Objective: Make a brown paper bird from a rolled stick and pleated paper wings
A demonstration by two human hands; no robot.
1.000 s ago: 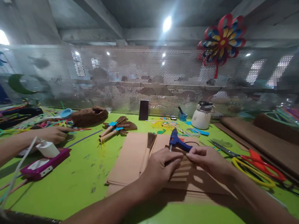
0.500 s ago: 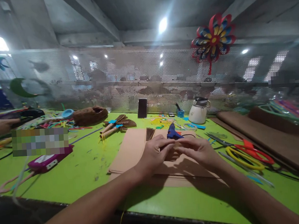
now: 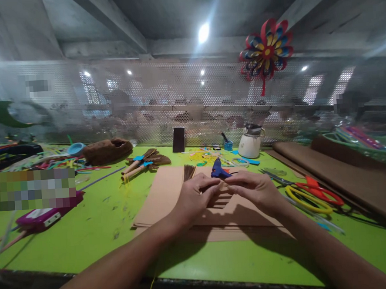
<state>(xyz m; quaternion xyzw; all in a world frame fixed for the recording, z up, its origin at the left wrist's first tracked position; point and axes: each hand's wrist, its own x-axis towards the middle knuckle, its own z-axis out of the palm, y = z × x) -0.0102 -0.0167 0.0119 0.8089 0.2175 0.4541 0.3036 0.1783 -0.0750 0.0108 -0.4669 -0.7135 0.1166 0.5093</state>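
My left hand [image 3: 196, 194] and my right hand [image 3: 256, 188] meet over a stack of tan paper sheets [image 3: 153, 199]. Thumbs and forefingers of both hands pinch a small tan piece [image 3: 224, 187] that looks like paper; the fingers cover most of it. Just below it, dark and light stripes [image 3: 220, 200] show on the stack; I cannot tell whether these are strips or shadows. A blue glue gun [image 3: 218, 169] lies right behind my fingertips. Thin brown fringed strips [image 3: 188, 172] rest on the top sheet beside my left hand.
Scissors with red handles [image 3: 323, 193] and a yellow ring-shaped coil [image 3: 309, 199] lie at right, before brown sheets [image 3: 346, 183]. Further back are a white jug [image 3: 249, 144] and a phone [image 3: 179, 140]. Brown winged figures [image 3: 145, 162] and a purple power strip [image 3: 50, 212] are left.
The camera view has turned slightly right, so the things on the table appear shifted left. Both hands keep pinching the small piece, with the fingers slightly shifted.
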